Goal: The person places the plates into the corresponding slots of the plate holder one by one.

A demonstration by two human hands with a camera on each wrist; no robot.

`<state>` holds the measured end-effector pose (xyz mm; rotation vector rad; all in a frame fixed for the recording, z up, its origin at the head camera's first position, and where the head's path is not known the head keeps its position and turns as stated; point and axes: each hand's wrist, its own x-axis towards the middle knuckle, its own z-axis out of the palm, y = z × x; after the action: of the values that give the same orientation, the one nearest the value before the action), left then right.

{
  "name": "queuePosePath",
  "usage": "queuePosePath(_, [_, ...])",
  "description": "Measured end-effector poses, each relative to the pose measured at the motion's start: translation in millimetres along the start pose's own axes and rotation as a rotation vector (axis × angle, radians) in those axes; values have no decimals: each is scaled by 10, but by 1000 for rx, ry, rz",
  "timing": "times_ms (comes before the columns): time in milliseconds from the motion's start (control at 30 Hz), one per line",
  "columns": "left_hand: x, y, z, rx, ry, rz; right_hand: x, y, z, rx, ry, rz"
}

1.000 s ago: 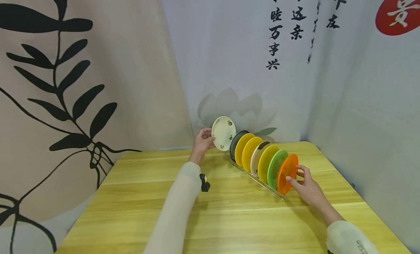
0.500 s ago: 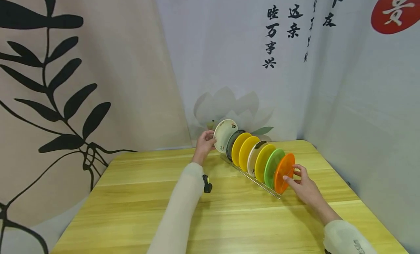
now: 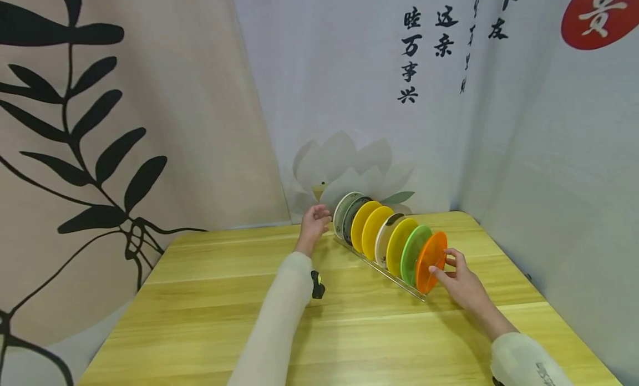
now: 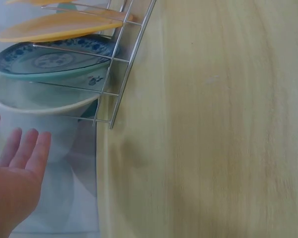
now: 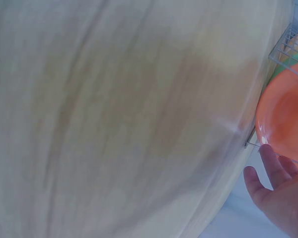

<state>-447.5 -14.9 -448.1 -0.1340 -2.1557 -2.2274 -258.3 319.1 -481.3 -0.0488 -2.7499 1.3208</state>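
Observation:
In the head view, a wire dish rack (image 3: 394,279) holds a slanted row of upright plates. At its far left end stands a cream plate (image 3: 340,214), beside a dark blue-patterned plate (image 4: 54,59). My left hand (image 3: 314,225) is just left of the cream plate, holding nothing, its fingers loosely extended and apart from the rim in the left wrist view. At the near right end, my right hand (image 3: 461,280) reaches to the orange plate (image 3: 431,262). Its fairly straight fingertips touch or nearly touch the rack's end wire by that plate, the thumb held apart.
Between the end plates stand several yellow plates (image 3: 378,230), a white plate with a dark motif (image 3: 383,252) and a green plate (image 3: 411,258). The wooden table (image 3: 209,308) meets a printed cloth backdrop (image 3: 199,125) behind and at the right.
The cream plate has gone down to the right into the rack's left end, and my left hand has let go of it. My right hand stays by the orange plate. The head view shifted slightly.

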Motion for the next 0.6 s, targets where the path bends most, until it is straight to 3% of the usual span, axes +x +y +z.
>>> queuePosePath(233, [-73,41,6,24,3,12,16,7,-19,-7,-21,13])
queuePosePath(367, [-142,40,46,89,-8,30,43,9,-30,-4,-30,9])
queuePosePath(600, [-413,-14,195,150,-64,-9,58,10,-35,-17,-32,3])
